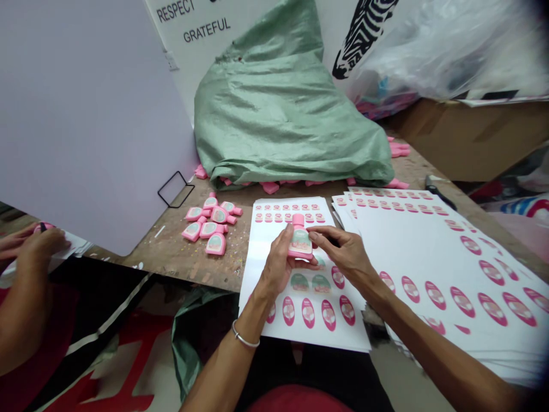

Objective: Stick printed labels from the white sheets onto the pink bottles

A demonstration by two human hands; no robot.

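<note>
My left hand is closed around a small pink bottle, held cap up above a sheet of stickers. A green and pink label covers the bottle's front. With thumb and forefinger together, my right hand pinches at the label's right edge. On the sheet beneath are pink oval stickers, smaller stickers in rows, and a few green ones partly hidden by my left hand. To the left, several labelled pink bottles lie in a loose group on the worktable.
A large green sack stands at the back, with pink pieces around its base. Stacked sticker sheets lie at right, near a dark-handled tool. A pale partition and wire stand are left; beyond, a co-worker's hands.
</note>
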